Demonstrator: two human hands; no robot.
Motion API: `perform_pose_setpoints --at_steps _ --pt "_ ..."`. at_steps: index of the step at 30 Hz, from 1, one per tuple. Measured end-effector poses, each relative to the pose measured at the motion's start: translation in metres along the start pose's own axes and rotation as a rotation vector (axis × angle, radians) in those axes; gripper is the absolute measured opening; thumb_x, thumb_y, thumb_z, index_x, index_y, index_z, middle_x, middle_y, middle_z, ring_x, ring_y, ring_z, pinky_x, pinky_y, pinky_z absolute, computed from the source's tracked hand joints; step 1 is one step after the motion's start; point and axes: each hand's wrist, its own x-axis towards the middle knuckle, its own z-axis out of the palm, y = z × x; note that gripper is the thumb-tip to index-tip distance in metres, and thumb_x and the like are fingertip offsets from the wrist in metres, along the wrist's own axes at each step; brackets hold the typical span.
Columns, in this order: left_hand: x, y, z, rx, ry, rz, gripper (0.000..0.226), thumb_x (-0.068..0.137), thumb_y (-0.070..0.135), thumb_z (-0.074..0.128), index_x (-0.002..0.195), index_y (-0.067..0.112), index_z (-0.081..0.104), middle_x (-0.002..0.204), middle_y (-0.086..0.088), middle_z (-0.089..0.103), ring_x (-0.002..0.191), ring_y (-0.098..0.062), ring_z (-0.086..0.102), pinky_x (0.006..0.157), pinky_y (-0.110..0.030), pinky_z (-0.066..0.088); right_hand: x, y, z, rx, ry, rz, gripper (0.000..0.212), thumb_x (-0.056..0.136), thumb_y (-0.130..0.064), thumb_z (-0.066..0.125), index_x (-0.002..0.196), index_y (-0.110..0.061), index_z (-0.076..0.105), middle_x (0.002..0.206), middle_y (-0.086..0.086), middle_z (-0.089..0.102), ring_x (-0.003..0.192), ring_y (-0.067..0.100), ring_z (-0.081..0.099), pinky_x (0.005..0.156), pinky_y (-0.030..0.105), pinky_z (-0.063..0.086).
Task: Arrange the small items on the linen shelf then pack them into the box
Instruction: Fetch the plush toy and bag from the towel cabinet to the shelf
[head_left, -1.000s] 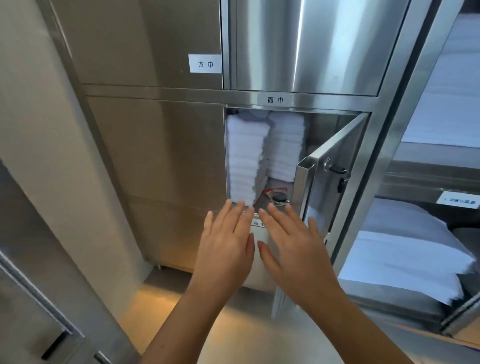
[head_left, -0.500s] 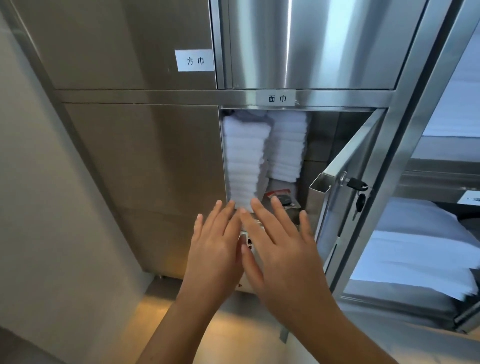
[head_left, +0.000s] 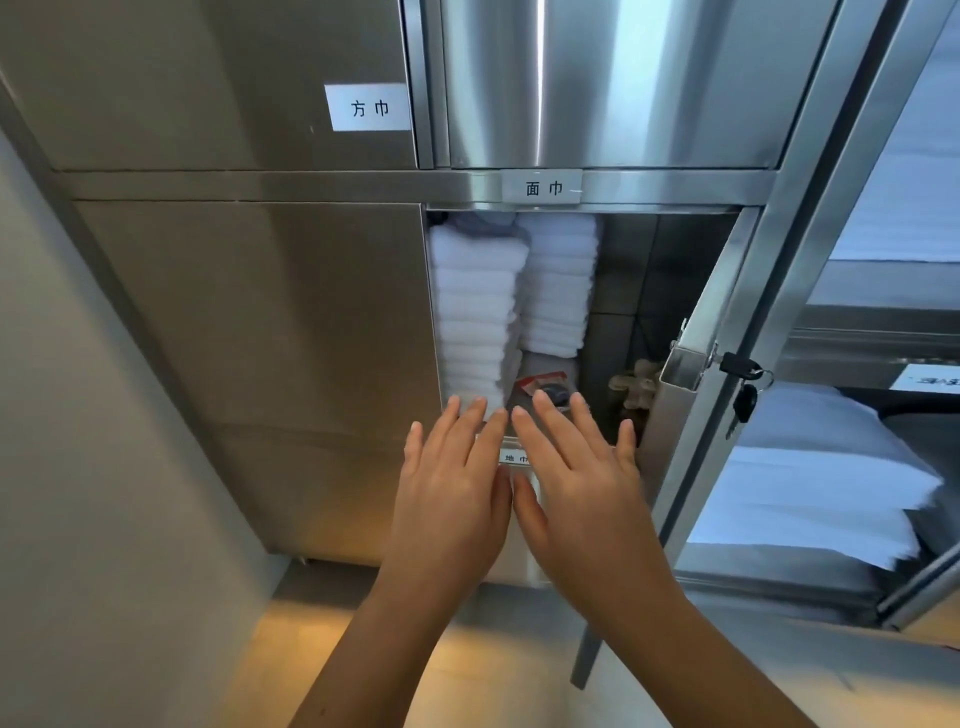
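Two hands are held flat before the shelf (head_left: 602, 374), left hand (head_left: 447, 499) beside right hand (head_left: 576, 493); fingers (head_left: 550, 423) are spread straight, nothing gripped; small items (head_left: 545, 385) are seen on the shelf, beside towels (head_left: 475, 312).

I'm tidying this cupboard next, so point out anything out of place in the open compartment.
A red packet and a small dark round item lie loose on the shelf floor, just right of the front stack of folded white towels. Among neat linen stacks they look stray.
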Motion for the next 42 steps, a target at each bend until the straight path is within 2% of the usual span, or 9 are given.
perform_pose_setpoints --at_steps 6,14,16,19,27,29,31,35,42 --pt "0.0 0.013 0.014 -0.074 -0.034 0.045 0.048 0.068 0.004 0.079 0.114 0.002 0.065 0.119 -0.017 0.063 0.113 -0.038 0.056 0.09 -0.06 0.037 -0.011 0.012 -0.006 -0.11 0.002 0.057 0.05 0.066 -0.018 0.082 0.113 -0.009 0.067 0.12 0.013 0.063 0.113 0.039 0.056 0.085 0.069 0.036" --pt "0.006 0.028 0.036 -0.217 -0.122 0.051 0.042 0.076 0.008 0.072 0.117 0.0 0.063 0.123 -0.019 0.06 0.117 -0.04 0.052 0.094 -0.062 0.033 -0.027 0.043 -0.01 -0.27 -0.038 0.16 0.058 0.056 -0.016 0.087 0.11 -0.007 0.068 0.117 0.015 0.064 0.109 0.041 0.058 0.081 0.07 0.037" --pt "0.009 0.029 0.042 -0.233 -0.148 0.059 0.044 0.077 0.007 0.072 0.119 0.001 0.061 0.126 -0.018 0.057 0.12 -0.039 0.05 0.098 -0.058 0.029 -0.028 0.048 -0.007 -0.286 -0.049 0.186 0.058 0.057 -0.018 0.087 0.111 -0.008 0.068 0.117 0.014 0.065 0.109 0.04 0.058 0.082 0.071 0.036" --pt "0.017 0.029 0.052 -0.263 -0.171 0.07 0.046 0.086 0.014 0.063 0.13 0.007 0.052 0.138 -0.013 0.047 0.132 -0.033 0.037 0.106 -0.045 0.015 -0.025 0.052 0.003 -0.291 -0.077 0.2 0.057 0.06 -0.022 0.086 0.112 -0.01 0.067 0.118 0.013 0.064 0.11 0.038 0.058 0.085 0.07 0.036" --pt "0.056 0.009 0.095 -0.257 -0.244 0.091 0.051 0.097 0.031 0.04 0.145 0.022 0.027 0.153 0.001 0.021 0.143 -0.016 0.009 0.111 -0.032 -0.007 0.006 0.078 0.058 -0.244 -0.081 0.232 0.052 0.064 -0.024 0.084 0.112 -0.009 0.068 0.116 0.014 0.065 0.11 0.038 0.058 0.085 0.07 0.036" --pt "0.07 0.003 0.109 -0.232 -0.231 0.089 0.05 0.097 0.026 0.044 0.144 0.019 0.031 0.152 -0.001 0.025 0.143 -0.019 0.012 0.111 -0.034 -0.004 0.017 0.089 0.074 -0.227 -0.072 0.241 0.052 0.063 -0.02 0.084 0.111 -0.008 0.068 0.116 0.014 0.065 0.109 0.039 0.058 0.085 0.071 0.035" --pt "0.086 0.0 0.119 -0.203 -0.221 0.081 0.047 0.089 0.013 0.059 0.135 0.008 0.047 0.143 -0.011 0.042 0.137 -0.03 0.03 0.11 -0.045 0.011 0.03 0.102 0.088 -0.186 -0.063 0.267 0.054 0.062 -0.017 0.084 0.112 -0.007 0.067 0.118 0.014 0.064 0.111 0.04 0.057 0.085 0.071 0.034" --pt "0.113 -0.004 0.151 -0.167 -0.174 0.109 0.047 0.07 0.001 0.076 0.116 -0.001 0.063 0.123 -0.02 0.06 0.117 -0.041 0.052 0.093 -0.062 0.034 0.054 0.131 0.118 -0.143 -0.035 0.306 0.057 0.062 -0.014 0.084 0.115 -0.006 0.065 0.121 0.016 0.062 0.114 0.041 0.054 0.087 0.072 0.031" --pt "0.143 -0.017 0.231 -0.187 -0.103 0.168 0.047 0.067 0.002 0.079 0.112 0.0 0.065 0.118 -0.019 0.062 0.112 -0.04 0.056 0.09 -0.063 0.035 0.074 0.183 0.185 -0.101 0.042 0.36 0.051 0.069 -0.012 0.08 0.116 -0.005 0.064 0.122 0.016 0.061 0.116 0.04 0.053 0.092 0.07 0.026"
